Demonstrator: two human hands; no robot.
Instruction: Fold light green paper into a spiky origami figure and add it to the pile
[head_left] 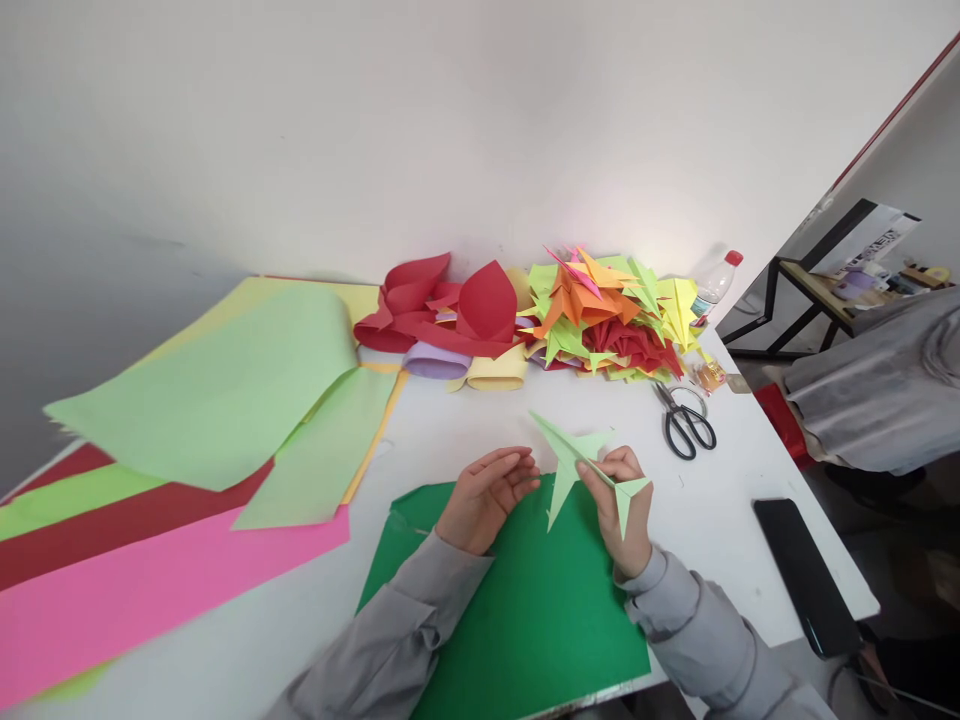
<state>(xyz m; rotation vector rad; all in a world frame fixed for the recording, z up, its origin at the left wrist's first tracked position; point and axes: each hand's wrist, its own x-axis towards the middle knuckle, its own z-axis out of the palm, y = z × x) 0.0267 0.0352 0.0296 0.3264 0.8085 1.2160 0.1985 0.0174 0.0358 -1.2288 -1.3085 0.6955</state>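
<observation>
Green paper plane (577, 462) pinched in right hand (622, 505); left hand (486, 495) open, empty.

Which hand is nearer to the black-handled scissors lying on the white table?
Right. The right hand, holding a light green folded paper plane, sits just below-left of the black-handled scissors. The left hand is farther left, over the dark green paper sheet.

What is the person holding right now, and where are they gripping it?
The right hand pinches a light green paper plane by its underside fold, near the tail. The left hand holds nothing.
</observation>
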